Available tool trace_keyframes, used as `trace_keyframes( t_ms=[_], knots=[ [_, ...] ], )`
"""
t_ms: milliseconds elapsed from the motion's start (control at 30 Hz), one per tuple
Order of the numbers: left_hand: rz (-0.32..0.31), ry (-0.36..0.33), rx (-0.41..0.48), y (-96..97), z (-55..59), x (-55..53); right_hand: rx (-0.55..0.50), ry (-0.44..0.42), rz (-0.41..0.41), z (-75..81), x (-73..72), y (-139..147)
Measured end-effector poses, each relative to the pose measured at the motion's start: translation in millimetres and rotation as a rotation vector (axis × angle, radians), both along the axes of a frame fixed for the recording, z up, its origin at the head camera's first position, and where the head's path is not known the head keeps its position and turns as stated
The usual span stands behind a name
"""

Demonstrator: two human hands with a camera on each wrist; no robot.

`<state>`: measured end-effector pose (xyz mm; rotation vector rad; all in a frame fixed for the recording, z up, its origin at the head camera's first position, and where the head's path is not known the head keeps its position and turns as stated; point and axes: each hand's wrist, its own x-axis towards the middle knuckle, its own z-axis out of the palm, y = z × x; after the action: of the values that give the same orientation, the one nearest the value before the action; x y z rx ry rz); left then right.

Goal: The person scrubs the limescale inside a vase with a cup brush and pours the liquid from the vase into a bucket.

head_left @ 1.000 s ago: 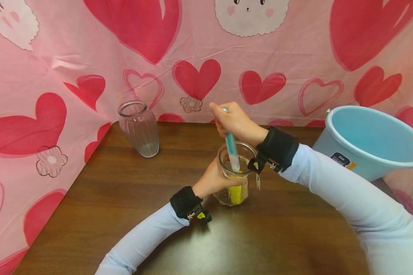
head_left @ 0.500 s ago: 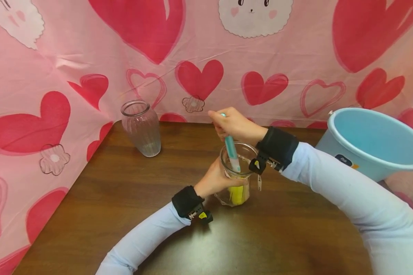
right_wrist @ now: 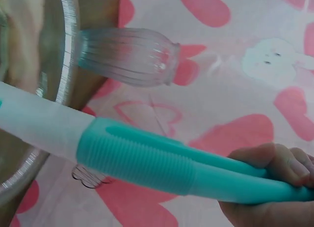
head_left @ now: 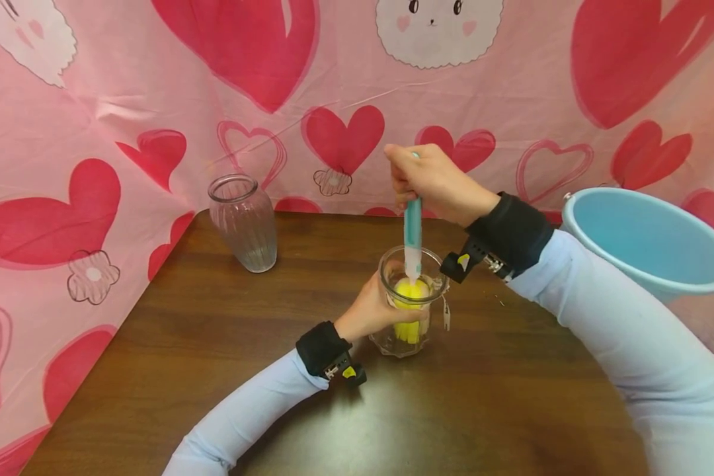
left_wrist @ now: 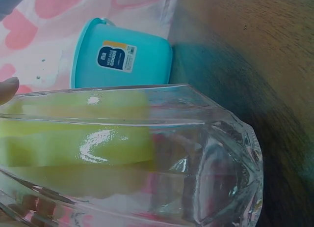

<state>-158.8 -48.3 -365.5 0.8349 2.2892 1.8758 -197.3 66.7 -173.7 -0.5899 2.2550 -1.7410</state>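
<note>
My left hand (head_left: 371, 314) grips a clear glass jar (head_left: 383, 342) near its rim, fingers behind and thumb across the front. The jar's faceted base shows in the left wrist view. A bottle brush with a teal handle (head_left: 413, 221) and yellow sponge head (head_left: 410, 292) stands nearly upright inside it. My right hand (head_left: 443, 182) holds the top of that handle, above the jar's mouth. In the right wrist view, fingers curl round the end of the teal handle (right_wrist: 137, 156). A pale printed ribbon (head_left: 447, 314) hangs at the jar's right side.
A fluted glass vase (head_left: 246, 228) stands on the wooden table (head_left: 262, 311) at the back left. A light blue bucket (head_left: 648, 225) is at the right, behind my right sleeve. A pink heart-patterned cloth (head_left: 345, 73) hangs behind the table.
My right hand has risen and moved right, drawing the brush up and more upright. The yellow head shows higher in the jar. My left hand and the jar stay in place.
</note>
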Motion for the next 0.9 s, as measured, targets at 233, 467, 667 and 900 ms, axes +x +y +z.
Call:
trace_keyframes(
  t_ms=[233, 467, 667, 900],
  knots=[
    [0.002, 0.01, -0.032, 0.1, 1.3, 0.0, -0.186, -0.12, -0.084, 18.5, -2.0, 10],
    [0.004, -0.033, -0.029, -1.4, 23.4, 13.1, -0.425, -0.169, -0.115, 22.8, -3.4, 25],
    [0.005, -0.048, -0.044, -3.1, 32.4, 18.6, -0.573, -0.135, -0.186, 13.5, 1.7, 34],
    [0.022, -0.017, -0.044, -0.4, 14.4, 8.3, -0.606, -0.084, -0.28, -10.4, 3.9, 35]
  ],
)
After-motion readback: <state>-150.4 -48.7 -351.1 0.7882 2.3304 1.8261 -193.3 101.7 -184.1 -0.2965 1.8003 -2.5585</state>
